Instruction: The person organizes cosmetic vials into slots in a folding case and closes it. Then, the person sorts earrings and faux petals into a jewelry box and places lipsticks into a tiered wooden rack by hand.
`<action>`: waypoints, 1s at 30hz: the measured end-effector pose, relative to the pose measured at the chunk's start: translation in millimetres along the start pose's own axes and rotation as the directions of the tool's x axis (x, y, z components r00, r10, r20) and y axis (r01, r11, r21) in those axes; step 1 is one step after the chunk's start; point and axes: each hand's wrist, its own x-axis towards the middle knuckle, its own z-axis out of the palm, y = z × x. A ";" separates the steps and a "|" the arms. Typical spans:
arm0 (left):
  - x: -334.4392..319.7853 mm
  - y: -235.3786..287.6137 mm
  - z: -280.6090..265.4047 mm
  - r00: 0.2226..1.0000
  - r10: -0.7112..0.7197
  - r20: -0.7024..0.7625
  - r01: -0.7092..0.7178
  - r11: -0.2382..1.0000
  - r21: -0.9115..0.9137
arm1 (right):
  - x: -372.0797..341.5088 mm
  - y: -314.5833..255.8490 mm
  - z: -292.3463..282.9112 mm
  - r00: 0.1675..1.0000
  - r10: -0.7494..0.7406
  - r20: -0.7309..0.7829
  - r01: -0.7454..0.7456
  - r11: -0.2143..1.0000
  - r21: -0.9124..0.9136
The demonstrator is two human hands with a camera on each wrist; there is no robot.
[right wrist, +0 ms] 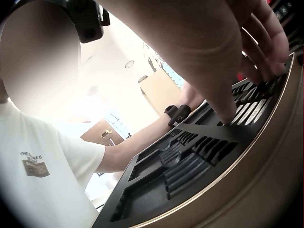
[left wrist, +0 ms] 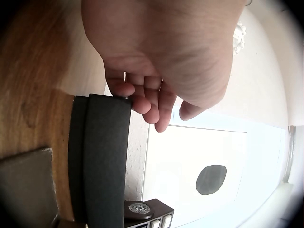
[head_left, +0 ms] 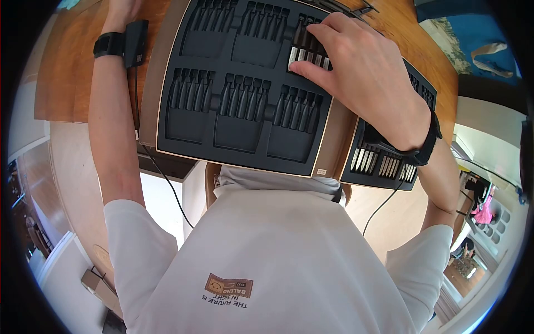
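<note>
A brown case point(head_left: 151, 106) with a black slotted tray point(head_left: 192, 127) stands tilted before me. My right hand point(head_left: 370, 69) spans the tray's upper right compartment, fingers at the top and thumb at the bottom. Under it lies a row of dark-handled pieces with flat silver ends point(head_left: 309, 57), resembling cutlery. The right wrist view shows the thumb beside these silver ends point(right wrist: 249, 113). At the far left, my left hand point(head_left: 123, 10) is loosely bent. In the left wrist view its fingertips are right at the end of a long black box point(left wrist: 107, 156).
At right, a second black tray point(head_left: 349, 177) holds several silver-ended pieces. The first tray's other compartments have molded slots. The wooden table point(head_left: 67, 83) extends left. Cables point(head_left: 167, 181) run down from both wrist devices. A dark brown box with a round silver emblem point(left wrist: 139, 208) stands below the left hand.
</note>
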 end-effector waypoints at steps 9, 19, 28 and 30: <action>0.5 0.7 0.9 1.000 0.016 0.001 -0.016 1.000 0.004 | 6.3 -3.4 -4.5 0.996 0.027 0.085 -0.018 0.995 -0.097; 4.7 -3.5 -1.2 1.000 -0.021 -0.016 0.021 0.999 -0.038 | 28.7 93.4 -33.2 0.970 0.225 0.097 -0.243 0.926 0.289; 3.8 -1.8 -2.8 1.000 -0.013 0.018 0.014 0.999 -0.031 | 40.2 115.0 3.8 0.976 0.216 0.041 -0.219 0.967 0.131; 3.4 -1.8 -2.9 1.000 -0.001 0.022 0.001 1.000 0.002 | 41.4 115.1 0.0 0.979 0.194 0.069 -0.200 0.974 0.102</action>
